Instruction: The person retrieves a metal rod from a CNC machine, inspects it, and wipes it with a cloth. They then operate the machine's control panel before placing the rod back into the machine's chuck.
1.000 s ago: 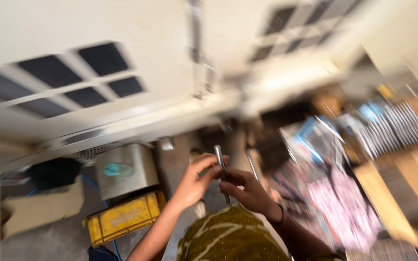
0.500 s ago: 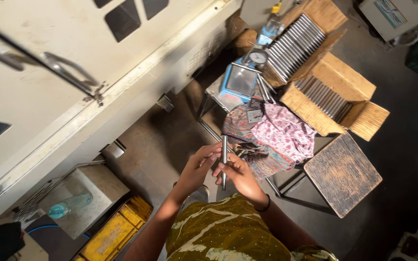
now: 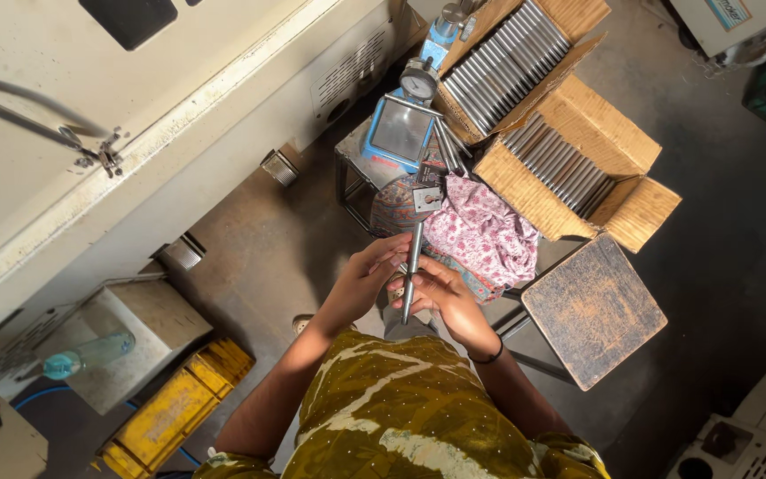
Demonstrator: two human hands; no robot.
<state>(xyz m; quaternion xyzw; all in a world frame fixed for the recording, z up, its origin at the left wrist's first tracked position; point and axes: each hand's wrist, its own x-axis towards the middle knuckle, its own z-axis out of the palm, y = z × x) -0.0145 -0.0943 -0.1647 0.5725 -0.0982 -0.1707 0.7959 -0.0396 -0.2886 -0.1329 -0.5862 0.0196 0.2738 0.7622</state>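
Rod raised, both hands' grip closed

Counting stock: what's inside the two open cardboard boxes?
Both cardboard boxes hold metal rods packed side by side. Only the top layer shows; anything beneath is covered.

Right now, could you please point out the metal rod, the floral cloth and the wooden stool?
metal rod (image 3: 411,266): head view, mid-shaft.
floral cloth (image 3: 485,235): head view, centre of the folds.
wooden stool (image 3: 594,310): head view, middle of the seat.
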